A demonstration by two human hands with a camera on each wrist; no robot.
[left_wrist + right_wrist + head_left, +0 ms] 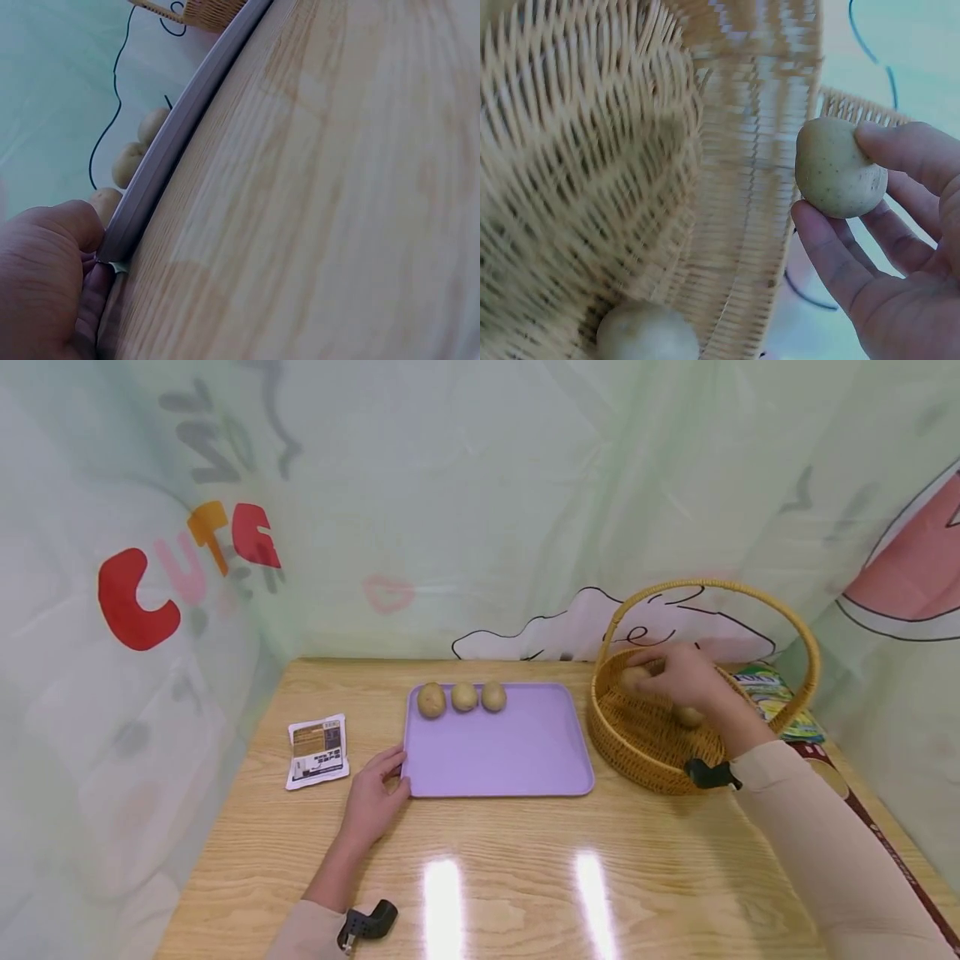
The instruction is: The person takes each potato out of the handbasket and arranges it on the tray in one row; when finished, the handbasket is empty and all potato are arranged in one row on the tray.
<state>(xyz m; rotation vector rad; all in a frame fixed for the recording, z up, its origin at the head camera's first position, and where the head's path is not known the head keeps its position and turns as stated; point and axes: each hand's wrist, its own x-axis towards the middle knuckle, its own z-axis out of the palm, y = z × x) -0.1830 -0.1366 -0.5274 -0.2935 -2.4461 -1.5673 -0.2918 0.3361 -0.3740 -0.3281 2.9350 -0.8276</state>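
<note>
My right hand [686, 677] grips a potato [838, 166] between thumb and fingers, over the far left part of the wicker basket [637, 747]. Lower in the basket lies another potato [646, 334], to the right of the held one in the head view. At the near left corner of the purple tray [498, 752], my left hand [375, 797] holds the edge with thumb and fingers. Three potatoes stand in a row along the tray's far edge: a larger one [431, 700] at the left, then a middle one [464, 697] and a right one [493, 696].
A white and brown packet [318, 752] lies left of the tray. The basket's tall handle [712, 583] arches above my right hand. Green packaging [776, 702] sits behind the basket, on the right. A printed curtain [450, 510] hangs along the wooden table's [525, 877] back edge.
</note>
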